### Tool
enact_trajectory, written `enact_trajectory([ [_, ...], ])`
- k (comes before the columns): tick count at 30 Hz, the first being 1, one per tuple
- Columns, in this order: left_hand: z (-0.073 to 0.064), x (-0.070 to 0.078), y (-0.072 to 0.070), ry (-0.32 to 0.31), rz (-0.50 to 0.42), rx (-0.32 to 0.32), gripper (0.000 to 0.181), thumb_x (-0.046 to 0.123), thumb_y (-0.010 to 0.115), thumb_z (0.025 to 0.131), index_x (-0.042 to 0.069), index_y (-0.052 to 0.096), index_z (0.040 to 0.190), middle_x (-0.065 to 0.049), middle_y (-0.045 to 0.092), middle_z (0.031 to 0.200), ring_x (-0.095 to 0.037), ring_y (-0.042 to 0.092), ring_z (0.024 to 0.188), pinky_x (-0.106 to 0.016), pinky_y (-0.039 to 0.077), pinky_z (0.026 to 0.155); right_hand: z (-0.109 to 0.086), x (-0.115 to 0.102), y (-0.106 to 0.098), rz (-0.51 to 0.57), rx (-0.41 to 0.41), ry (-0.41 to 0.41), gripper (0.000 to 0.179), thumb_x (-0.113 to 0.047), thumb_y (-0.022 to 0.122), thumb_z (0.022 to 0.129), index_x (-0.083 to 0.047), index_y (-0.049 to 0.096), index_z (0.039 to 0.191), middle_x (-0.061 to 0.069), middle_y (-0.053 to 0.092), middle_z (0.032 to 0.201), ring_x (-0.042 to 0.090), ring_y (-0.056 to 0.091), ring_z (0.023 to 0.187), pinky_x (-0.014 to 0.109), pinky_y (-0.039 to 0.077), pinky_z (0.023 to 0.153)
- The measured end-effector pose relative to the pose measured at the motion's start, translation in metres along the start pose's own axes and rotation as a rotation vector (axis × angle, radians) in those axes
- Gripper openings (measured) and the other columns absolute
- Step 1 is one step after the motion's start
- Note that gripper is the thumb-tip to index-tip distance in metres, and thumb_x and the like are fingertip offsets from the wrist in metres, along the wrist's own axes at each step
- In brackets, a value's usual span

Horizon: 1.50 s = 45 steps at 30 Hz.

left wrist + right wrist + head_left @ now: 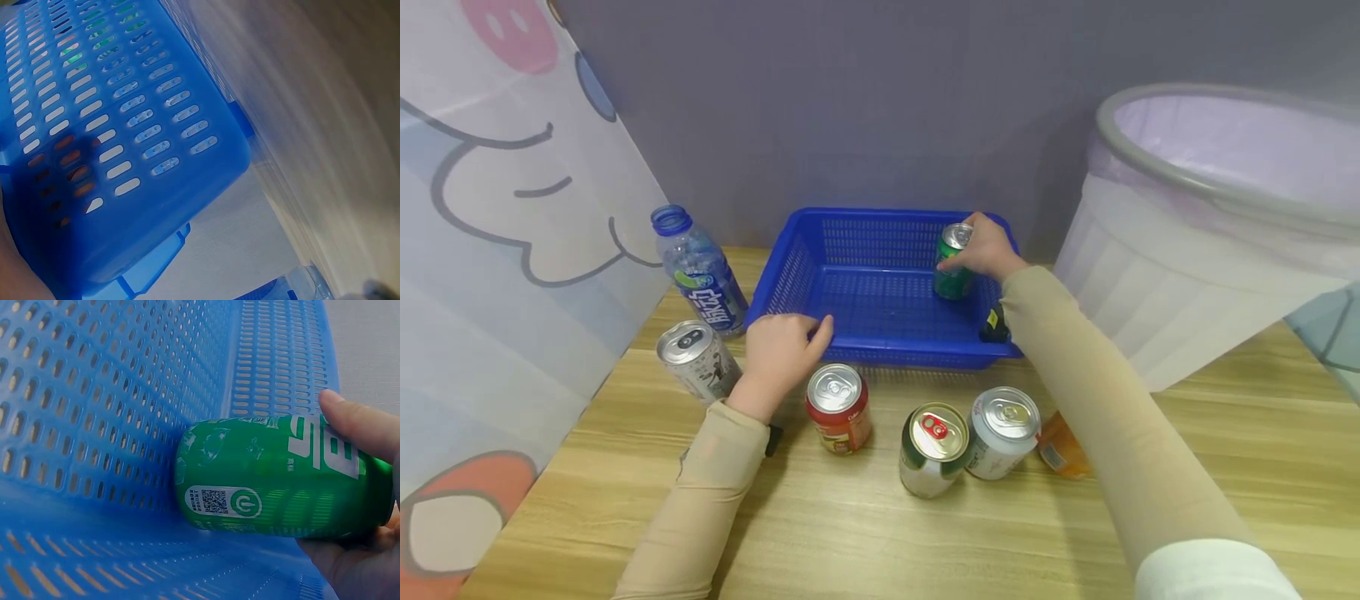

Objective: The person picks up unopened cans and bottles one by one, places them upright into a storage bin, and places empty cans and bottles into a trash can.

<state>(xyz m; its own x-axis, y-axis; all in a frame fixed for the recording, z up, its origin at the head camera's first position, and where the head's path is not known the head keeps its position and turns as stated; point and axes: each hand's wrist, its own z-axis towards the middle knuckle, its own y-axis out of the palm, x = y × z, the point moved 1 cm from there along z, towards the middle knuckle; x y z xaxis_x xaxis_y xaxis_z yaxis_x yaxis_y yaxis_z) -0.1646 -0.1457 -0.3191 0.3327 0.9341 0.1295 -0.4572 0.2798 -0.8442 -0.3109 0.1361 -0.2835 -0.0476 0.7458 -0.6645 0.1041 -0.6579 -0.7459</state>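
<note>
A blue plastic basket (pixel 880 350) stands on the wooden table. My right hand (pixel 988 250) holds a green soda can (pixel 952 282) upright inside it, near the back right corner. In the right wrist view, thumb and fingers pinch the upper part of the green can (pixel 262 475), and its bottom meets the basket floor (pixel 94 412). My left hand (pixel 782 354) grips the basket's front left rim. Seen from the left wrist, some fingers show through the slots of the basket wall (pixel 187 200). A red Coke can (pixel 838 417) stands just right of the left hand.
Left of the basket are a blue-labelled plastic bottle (pixel 703 283) without a cap and a silver-topped can (pixel 700 358). In front stand a green-and-white can (pixel 932 454) and a white can (pixel 1003 433). An orange item (pixel 1063 450) lies partly behind my right forearm. A lined white bin (pixel 1180 267) stands right.
</note>
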Motion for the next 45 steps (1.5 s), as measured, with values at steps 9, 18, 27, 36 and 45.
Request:
enact_trajectory([
  [9, -0.0024, -0.0022, 0.0002, -0.007, 0.002, 0.001, 0.049, 0.033, 0.047, 0.092, 0.015, 0.045, 0.047, -0.005, 0.053, 0.048, -0.026, 0.053, 0.045, -0.036, 0.035, 0.044, 0.0007, -0.0023, 0.004, -0.023, -0.009, 0.001, 0.08, -0.017, 0.084, 0.069, 0.005, 0.034, 0.128, 0.024, 0.051, 0.124, 0.038, 0.051, 0.115, 0.046, 0.042, 0.099],
  [18, -0.0013, -0.0016, -0.0016, 0.0, -0.004, 0.02, 0.049, 0.033, 0.048, 0.092, 0.015, 0.044, 0.046, -0.005, 0.052, 0.047, -0.026, 0.052, 0.044, -0.036, 0.034, 0.044, -0.0011, -0.0063, 0.0041, -0.058, 0.0, 0.005, 0.077, -0.02, 0.082, 0.071, 0.004, 0.034, 0.127, 0.023, 0.052, 0.123, 0.037, 0.052, 0.114, 0.046, 0.043, 0.098],
  [27, 0.0, -0.0013, -0.0003, 0.005, -0.008, 0.017, 0.05, 0.033, 0.047, 0.092, 0.015, 0.042, 0.046, -0.004, 0.051, 0.046, -0.025, 0.051, 0.044, -0.036, 0.034, 0.044, -0.0017, -0.0038, 0.0042, -0.063, -0.003, 0.01, 0.076, -0.022, 0.081, 0.073, 0.004, 0.034, 0.126, 0.023, 0.051, 0.123, 0.037, 0.051, 0.115, 0.046, 0.041, 0.1],
  [36, 0.0003, -0.0022, 0.0, -0.007, -0.004, 0.008, 0.049, 0.034, 0.047, 0.092, 0.015, 0.045, 0.047, -0.006, 0.054, 0.048, -0.027, 0.053, 0.045, -0.037, 0.035, 0.045, 0.0019, -0.0045, 0.0064, -0.099, 0.002, 0.004, 0.081, -0.028, 0.081, 0.073, 0.005, 0.032, 0.129, 0.024, 0.051, 0.123, 0.038, 0.051, 0.116, 0.046, 0.04, 0.1],
  [45, 0.0016, -0.002, 0.0045, 0.003, -0.012, 0.008, 0.05, 0.034, 0.047, 0.092, 0.015, 0.044, 0.046, -0.004, 0.051, 0.046, -0.025, 0.051, 0.044, -0.036, 0.034, 0.044, 0.0018, -0.0016, 0.0057, -0.116, -0.003, 0.004, 0.083, -0.03, 0.081, 0.073, 0.005, 0.032, 0.131, 0.024, 0.051, 0.124, 0.037, 0.051, 0.115, 0.047, 0.041, 0.099],
])
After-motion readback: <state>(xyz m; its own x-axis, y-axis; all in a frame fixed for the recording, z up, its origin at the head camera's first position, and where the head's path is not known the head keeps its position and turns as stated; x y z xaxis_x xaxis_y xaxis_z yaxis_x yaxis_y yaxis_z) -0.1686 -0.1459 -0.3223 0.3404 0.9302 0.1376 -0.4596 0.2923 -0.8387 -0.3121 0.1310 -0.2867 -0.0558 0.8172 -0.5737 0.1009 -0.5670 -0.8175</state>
